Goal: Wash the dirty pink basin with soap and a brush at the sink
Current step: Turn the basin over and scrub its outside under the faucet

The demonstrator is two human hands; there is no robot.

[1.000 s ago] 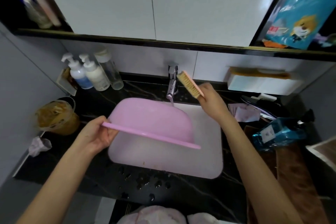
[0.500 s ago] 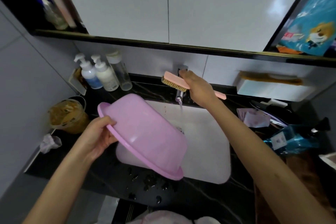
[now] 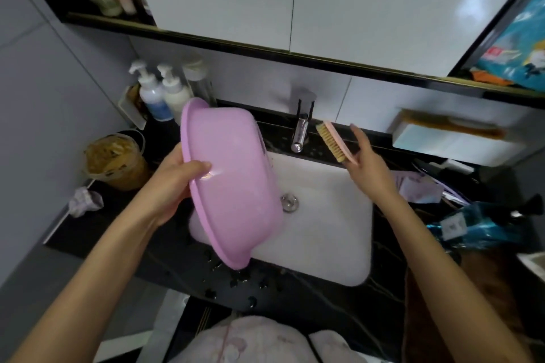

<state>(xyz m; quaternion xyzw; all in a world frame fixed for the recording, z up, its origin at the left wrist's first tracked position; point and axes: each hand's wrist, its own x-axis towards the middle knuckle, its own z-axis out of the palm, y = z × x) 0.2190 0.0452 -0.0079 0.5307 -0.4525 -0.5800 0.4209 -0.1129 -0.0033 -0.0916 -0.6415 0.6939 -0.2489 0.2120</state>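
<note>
The basin (image 3: pixel 233 186) is up off the sink (image 3: pixel 324 224), tipped steeply on its edge over the sink's left half. Its pink underside is turned towards me and its lower rim hangs just above the sink's front edge. My left grip (image 3: pixel 174 183) holds it by the rim on the left, with the thumb laid across the outer wall and the fingers hidden behind. My right grip (image 3: pixel 365 168) is raised over the back right corner of the sink, well apart from the basin, and holds the brush (image 3: pixel 333 141) by its near end. The brush's pink back faces my fingers and its tan bristles point left towards the tap (image 3: pixel 300 127). One finger stands up straight beside it, and blur hides how the others lie. The drain (image 3: pixel 289 202) shows in the white sink just right of the basin. Water drops dot the black worktop (image 3: pixel 177 265) in front. Behind the basin, at the back left, stand two pump bottles (image 3: pixel 162 94) and a clear bottle (image 3: pixel 200 82), with a tub (image 3: pixel 115 159) of brownish stuff and a crumpled tissue (image 3: pixel 85 203) nearer me. A blue bag (image 3: pixel 477 227) lies on the right.
</note>
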